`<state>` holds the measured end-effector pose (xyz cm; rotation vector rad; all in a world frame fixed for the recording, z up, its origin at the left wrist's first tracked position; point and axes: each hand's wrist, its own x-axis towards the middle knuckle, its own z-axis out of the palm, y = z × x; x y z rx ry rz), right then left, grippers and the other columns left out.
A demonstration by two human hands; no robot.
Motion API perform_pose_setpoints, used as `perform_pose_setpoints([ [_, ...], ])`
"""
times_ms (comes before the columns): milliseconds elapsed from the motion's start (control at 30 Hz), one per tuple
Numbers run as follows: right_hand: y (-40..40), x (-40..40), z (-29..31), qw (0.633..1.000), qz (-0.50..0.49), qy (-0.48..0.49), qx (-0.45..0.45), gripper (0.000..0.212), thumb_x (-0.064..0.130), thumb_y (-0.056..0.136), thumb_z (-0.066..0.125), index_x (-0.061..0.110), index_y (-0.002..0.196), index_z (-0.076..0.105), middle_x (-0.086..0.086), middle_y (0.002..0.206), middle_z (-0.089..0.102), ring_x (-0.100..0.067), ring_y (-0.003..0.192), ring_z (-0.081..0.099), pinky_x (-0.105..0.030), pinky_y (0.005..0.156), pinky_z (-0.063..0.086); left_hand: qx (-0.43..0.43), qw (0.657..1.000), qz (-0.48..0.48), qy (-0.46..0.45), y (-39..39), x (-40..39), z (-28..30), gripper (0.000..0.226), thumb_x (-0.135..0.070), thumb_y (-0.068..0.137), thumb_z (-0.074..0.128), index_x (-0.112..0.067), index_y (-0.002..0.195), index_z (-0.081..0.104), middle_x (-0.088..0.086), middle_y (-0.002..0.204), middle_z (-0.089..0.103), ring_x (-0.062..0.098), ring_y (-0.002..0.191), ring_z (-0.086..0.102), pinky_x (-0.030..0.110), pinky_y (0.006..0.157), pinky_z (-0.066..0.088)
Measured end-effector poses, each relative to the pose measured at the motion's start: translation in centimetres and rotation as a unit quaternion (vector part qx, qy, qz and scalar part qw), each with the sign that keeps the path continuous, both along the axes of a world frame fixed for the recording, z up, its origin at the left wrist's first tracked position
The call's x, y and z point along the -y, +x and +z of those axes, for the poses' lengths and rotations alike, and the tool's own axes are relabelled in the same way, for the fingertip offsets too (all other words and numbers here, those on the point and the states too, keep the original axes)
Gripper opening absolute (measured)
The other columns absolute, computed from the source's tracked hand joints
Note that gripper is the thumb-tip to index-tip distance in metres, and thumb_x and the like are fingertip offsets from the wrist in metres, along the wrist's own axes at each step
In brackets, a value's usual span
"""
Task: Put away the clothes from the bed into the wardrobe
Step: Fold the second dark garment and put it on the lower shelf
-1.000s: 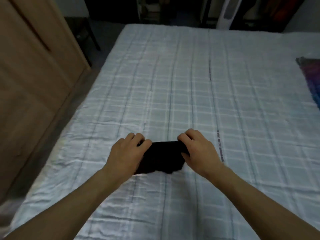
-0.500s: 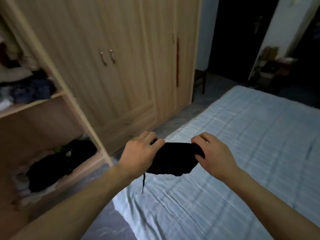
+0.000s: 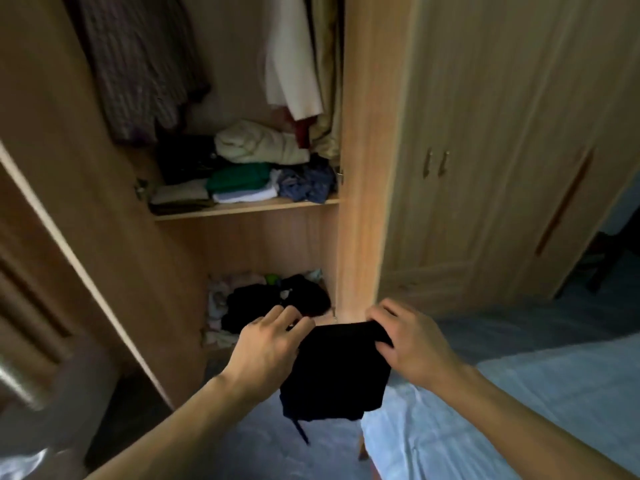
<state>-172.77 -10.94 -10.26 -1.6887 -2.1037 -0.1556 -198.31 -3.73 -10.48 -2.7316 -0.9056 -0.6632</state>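
Our left hand pinches the top left corner of the black garment, thumb under the fold and fingers curled over it. Our right hand grips the top right corner the same way, so the cloth hangs between the two hands at about six o'clock in our view, with a thin cord dangling from its lower left edge.

A second ago the garment lay on the bed under both hands. Half a second ago we had it lifted and were turning with the wardrobe only at our nine o'clock. Now the open wardrobe compartment fills the view from ten to twelve o'clock, and the bed has slid to our four o'clock. We judge the pick-up done and the carry nearly finished.

Just beyond our left fingers, at eleven o'clock, the bottom compartment holds a loose heap of dark clothes. Above it, at twelve o'clock, the shelf carries folded stacks in cream, green and blue, with hung clothes higher up. The closed doors stand at two o'clock. What remains, we think, is reaching in and setting the piece down, probably on the lower heap.
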Motion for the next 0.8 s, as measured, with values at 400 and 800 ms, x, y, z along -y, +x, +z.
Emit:
perform_pose_setpoints([
  [400, -14.2, -14.9, 0.2, 0.996, 0.088, -0.029, -0.002, 0.036, 0.023, 0.079, 0.069, 0.028, 0.11, 0.052, 0.013, 0.106, 0.053, -0.012, 0.095, 0.055, -0.034, 0.068, 0.053, 0.025, 0.996, 0.083, -0.031, -15.7, -11.1, 0.1, 0.044, -0.014, 0.063, 0.077, -0.024, 0.103, 0.06, -0.005, 0.094, 0.06, 0.021, 0.079, 0.06, 0.033, 0.05, 0.053],
  [800, -13.2, -31.3, -4.3, 0.991, 0.112, -0.074, -0.016, 0.037, 0.02, 0.079, 0.072, 0.026, 0.111, 0.056, 0.012, 0.107, 0.054, -0.008, 0.094, 0.053, -0.02, 0.067, 0.036, 0.003, 0.987, 0.142, -0.079, -14.4, -24.6, -4.0, 0.049, -0.015, 0.057, 0.079, -0.026, 0.102, 0.062, -0.009, 0.092, 0.059, 0.018, 0.08, 0.06, 0.027, 0.048, 0.046],
])
